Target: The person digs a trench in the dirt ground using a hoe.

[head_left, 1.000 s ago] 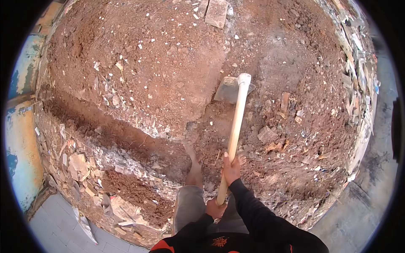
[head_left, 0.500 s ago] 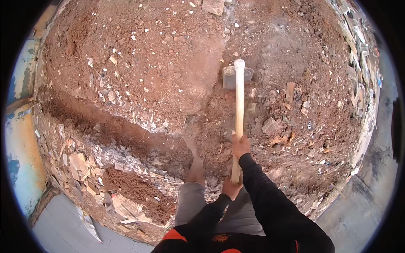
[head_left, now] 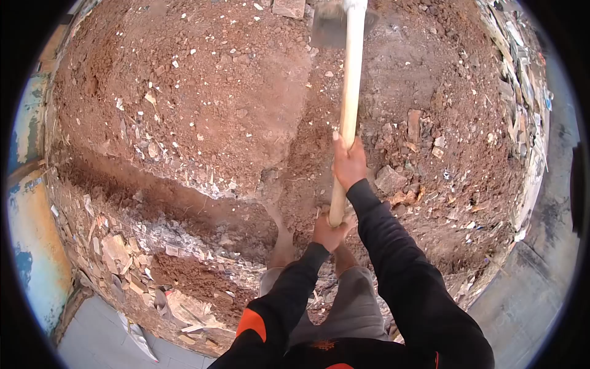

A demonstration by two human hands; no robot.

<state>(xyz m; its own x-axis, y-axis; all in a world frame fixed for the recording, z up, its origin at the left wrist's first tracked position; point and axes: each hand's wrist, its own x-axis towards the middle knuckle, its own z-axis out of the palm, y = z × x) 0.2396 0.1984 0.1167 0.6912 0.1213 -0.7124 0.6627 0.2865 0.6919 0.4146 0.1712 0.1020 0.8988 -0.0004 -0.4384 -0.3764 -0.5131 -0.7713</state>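
Both of my hands are wrapped round the pale wooden handle of a hoe [head_left: 351,86]. My left hand [head_left: 330,232] grips the butt end, close to my legs. Farther up the shaft, my right hand [head_left: 350,163] is closed on it. The hoe's wide flat metal blade [head_left: 330,27] is at the top of the view, smeared by motion, and seems raised over the reddish soil [head_left: 258,92]. My bare lower legs stand in the dug ground below my hands.
A shallow trench [head_left: 160,184] runs across the left side. Brick pieces [head_left: 414,125] and a stone lump [head_left: 389,179] lie to the right. Rubble [head_left: 117,249] lines the lower left, near a painted wall [head_left: 37,240]. Stacked debris [head_left: 522,117] borders the right edge.
The hoe has moved up and away from me, its blade now near the top edge of the view. Both hands have risen and reached forward with it, still gripping the handle.
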